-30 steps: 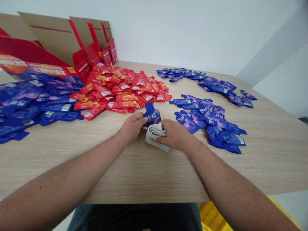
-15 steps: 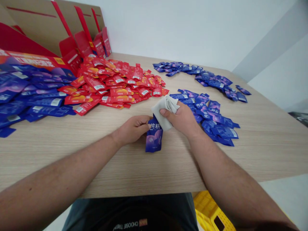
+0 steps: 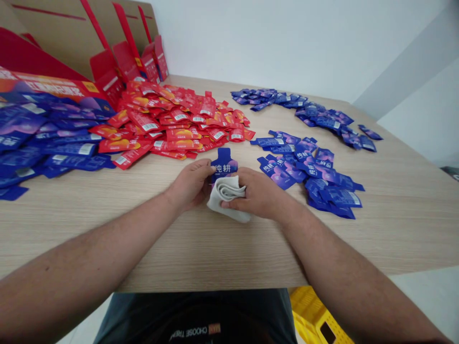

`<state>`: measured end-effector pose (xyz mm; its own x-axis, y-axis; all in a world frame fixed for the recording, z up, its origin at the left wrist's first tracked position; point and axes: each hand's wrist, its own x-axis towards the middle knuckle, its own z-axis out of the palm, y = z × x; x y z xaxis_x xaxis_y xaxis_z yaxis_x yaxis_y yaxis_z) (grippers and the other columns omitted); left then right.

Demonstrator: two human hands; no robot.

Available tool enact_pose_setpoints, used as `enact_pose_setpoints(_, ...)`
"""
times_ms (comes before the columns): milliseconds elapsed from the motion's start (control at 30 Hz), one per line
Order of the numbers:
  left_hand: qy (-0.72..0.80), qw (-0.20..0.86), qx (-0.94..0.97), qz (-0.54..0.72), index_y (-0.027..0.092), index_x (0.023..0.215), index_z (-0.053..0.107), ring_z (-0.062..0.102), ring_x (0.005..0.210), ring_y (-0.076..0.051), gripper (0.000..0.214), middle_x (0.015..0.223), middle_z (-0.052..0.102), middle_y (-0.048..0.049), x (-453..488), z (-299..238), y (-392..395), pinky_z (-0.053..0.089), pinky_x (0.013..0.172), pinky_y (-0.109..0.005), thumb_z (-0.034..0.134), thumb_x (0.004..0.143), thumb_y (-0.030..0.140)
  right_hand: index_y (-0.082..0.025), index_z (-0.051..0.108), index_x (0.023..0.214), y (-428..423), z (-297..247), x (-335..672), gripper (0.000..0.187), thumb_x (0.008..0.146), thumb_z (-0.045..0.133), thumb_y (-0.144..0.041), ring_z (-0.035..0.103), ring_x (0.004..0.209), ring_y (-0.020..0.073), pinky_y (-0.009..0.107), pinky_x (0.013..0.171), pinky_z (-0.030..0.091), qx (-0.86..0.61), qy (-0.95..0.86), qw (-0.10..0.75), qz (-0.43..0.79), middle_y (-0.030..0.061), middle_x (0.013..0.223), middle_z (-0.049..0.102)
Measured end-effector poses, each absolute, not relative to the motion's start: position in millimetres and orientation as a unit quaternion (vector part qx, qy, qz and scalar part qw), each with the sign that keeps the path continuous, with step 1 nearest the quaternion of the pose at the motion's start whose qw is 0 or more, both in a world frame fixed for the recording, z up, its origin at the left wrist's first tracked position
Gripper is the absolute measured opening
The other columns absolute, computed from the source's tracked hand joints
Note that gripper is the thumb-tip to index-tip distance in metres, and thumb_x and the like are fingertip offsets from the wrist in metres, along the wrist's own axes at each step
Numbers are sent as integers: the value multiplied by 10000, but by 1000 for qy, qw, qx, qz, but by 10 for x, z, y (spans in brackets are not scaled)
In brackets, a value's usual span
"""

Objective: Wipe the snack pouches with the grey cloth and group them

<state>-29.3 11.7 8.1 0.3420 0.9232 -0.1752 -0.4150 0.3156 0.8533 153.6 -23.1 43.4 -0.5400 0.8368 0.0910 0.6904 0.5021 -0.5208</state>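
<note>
Between my hands is a blue sachet (image 3: 224,160) with white characters, its narrow top pointing away from me. My left hand (image 3: 191,184) pinches its left edge between thumb and fingers. A folded white cloth (image 3: 229,210) is gripped in my right hand (image 3: 260,193) and covers the lower part of the sachet. To the right of my right hand lies a loose pile of blue sachets (image 3: 319,172). Beyond my left hand is a heap of red sachets (image 3: 182,134) with orange prints.
More blue sachets (image 3: 71,138) are heaped at the left, in front of red cartons (image 3: 107,76) and brown cardboard (image 3: 53,28). A row of blue sachets (image 3: 304,110) runs along the back right of the wooden table (image 3: 172,253). A yellow basket (image 3: 315,315) stands below the front edge.
My right hand and the cloth have moved down from the sachet's top to its lower part. The sachet's top is uncovered now, and my left hand has shifted slightly away from me.
</note>
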Motion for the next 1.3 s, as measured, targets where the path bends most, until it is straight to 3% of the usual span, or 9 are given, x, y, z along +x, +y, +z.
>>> enact_pose_setpoints(133,343,729,371,463,176,712,519,529,511,-107,155,619,546,25,-303,60,145,470,517,-245,674,707,171,-206,713,927,-174,481,1645,289,747,825,-401,621,923,220,327,823,456,-454,-848,152,228,36,952,678)
enact_pose_setpoints(267,367,727,373,444,182,688,501,523,484,-109,165,600,536,24,-294,85,99,465,490,-242,663,709,156,-185,696,1028,-21,392,1784,381,787,755,-474,650,919,254,382,810,489,-606,-693,345,184,69,988,710)
enact_pose_setpoints(333,371,736,367,431,182,695,505,523,477,-111,169,601,540,22,-298,100,76,460,475,-240,670,722,167,-181,680,1128,63,306,1849,434,830,699,-495,667,939,255,392,822,506,-612,-625,443,196,79,1044,732)
enact_pose_setpoints(400,361,750,356,424,178,748,547,547,493,-120,126,644,584,7,-311,112,76,478,478,-249,673,746,181,-187,667,1180,120,235,1889,449,859,663,-501,683,941,240,383,834,519,-589,-597,489,239,72,1071,746)
enact_pose_setpoints(567,328,769,317,448,174,963,620,638,593,-127,162,805,679,-24,-347,147,135,559,559,-256,649,804,166,-191,686,1145,77,228,1820,421,834,702,-476,696,952,243,385,847,523,-575,-628,430,301,68,1078,757)
enact_pose_setpoints(667,337,766,329,438,181,890,583,645,567,-131,64,725,660,-12,-341,148,125,570,553,-254,631,852,202,-195,675,1134,-17,245,1705,426,832,706,-494,697,956,239,370,834,527,-537,-650,412,345,63,1080,755)
enact_pose_setpoints(833,395,733,388,395,186,890,592,607,481,-166,126,584,618,-10,-274,132,43,546,478,-282,627,840,296,-198,658,1030,-136,199,1545,441,787,732,-558,692,832,230,349,715,527,-530,-643,417,363,54,947,747)
enact_pose_setpoints(1100,418,718,364,422,176,809,627,639,563,-168,135,633,663,-2,-202,162,5,530,534,-264,662,700,249,-195,674,989,-166,187,1463,426,778,725,-562,677,899,259,364,735,497,-600,-656,370,271,95,987,717)
enact_pose_setpoints(1300,391,710,394,433,152,765,684,664,632,-183,123,700,706,-30,-209,67,26,560,632,-305,679,700,257,-182,673,1055,-172,154,1434,435,812,695,-542,673,927,269,379,777,497,-625,-640,367,256,105,1016,717)
